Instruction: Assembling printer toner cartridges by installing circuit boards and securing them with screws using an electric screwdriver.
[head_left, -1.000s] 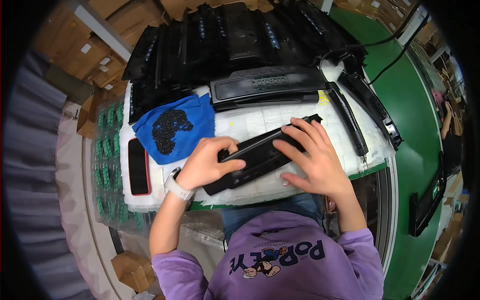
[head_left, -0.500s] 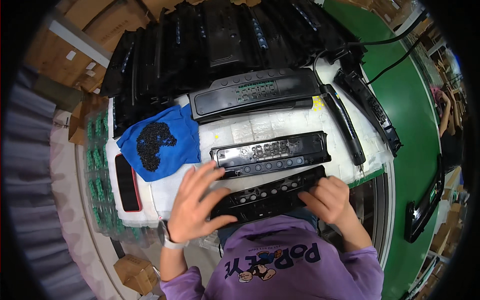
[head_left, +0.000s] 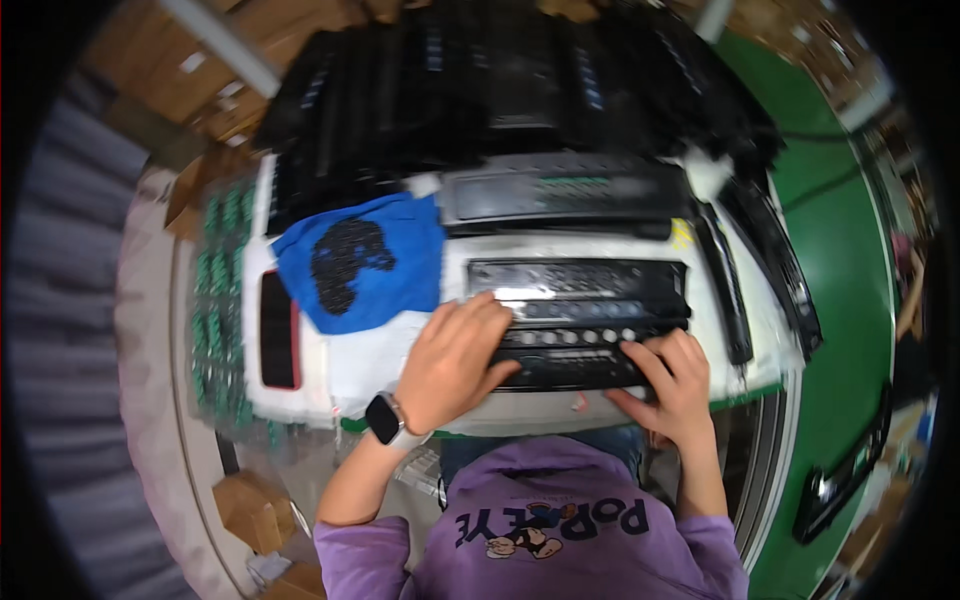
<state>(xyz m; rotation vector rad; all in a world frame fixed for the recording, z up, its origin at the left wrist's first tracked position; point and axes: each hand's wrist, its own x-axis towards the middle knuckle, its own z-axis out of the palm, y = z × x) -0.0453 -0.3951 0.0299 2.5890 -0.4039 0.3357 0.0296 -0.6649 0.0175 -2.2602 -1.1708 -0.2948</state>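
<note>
A long black plastic panel (head_left: 575, 370) with a row of round light-coloured buttons lies on the white table covering close to me. My left hand (head_left: 445, 362), with a watch on its wrist, grips the panel's left end, thumb at the near side and fingers at the far side. At the right end, my right hand (head_left: 672, 382) pinches the panel between thumb and fingers. Directly beyond lies a second black panel (head_left: 590, 280) with a display window and button row, touching or nearly touching the first. Motion blurs the finer details.
A blue cloth (head_left: 410, 245) carries a heap of small black pieces (head_left: 350, 262). Left of it is a red-edged phone (head_left: 280, 330), then clear trays of green parts (head_left: 212, 270). Black housings (head_left: 500, 90) crowd the back; a dark rod-like tool (head_left: 728, 290) lies at right.
The near panel has moved away from me and now lies flat beside the second panel. My left hand's spread fingers have closed on its left end. The whole view has shifted.
</note>
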